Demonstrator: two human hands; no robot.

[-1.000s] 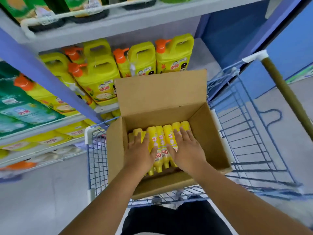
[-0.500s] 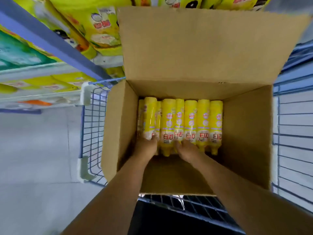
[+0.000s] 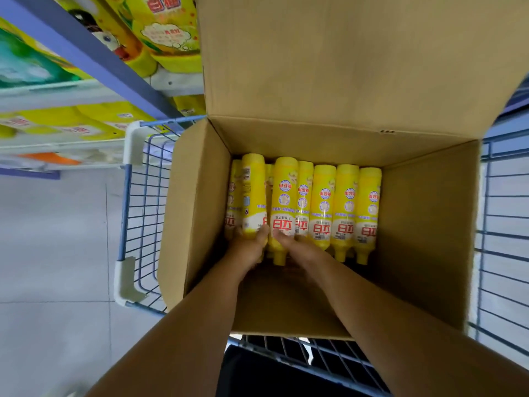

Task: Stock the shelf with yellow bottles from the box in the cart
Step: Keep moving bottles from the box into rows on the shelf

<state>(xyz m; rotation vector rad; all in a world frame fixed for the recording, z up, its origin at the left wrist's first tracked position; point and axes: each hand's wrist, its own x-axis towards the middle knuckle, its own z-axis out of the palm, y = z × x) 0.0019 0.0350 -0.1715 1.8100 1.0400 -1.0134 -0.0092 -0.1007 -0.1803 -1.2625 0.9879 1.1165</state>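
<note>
1. Bottles (image 3: 323,206) lie in a row inside the box (image 3: 197,213) in the cart (image 3: 126,196).
2. Left hand (image 3: 250,247) now grips one, lifted above the row; right hand (image 3: 297,247) clasps the next.
3. Shelf (image 3: 94,57) awaits; lifting has begun.

Yellow bottles (image 3: 323,204) in box (image 3: 423,224): eight visible, two partly hidden behind others; one box; one cart (image 3: 137,213); two hands (image 3: 249,247); shelf jugs (image 3: 169,32) cropped, count unclear
</note>
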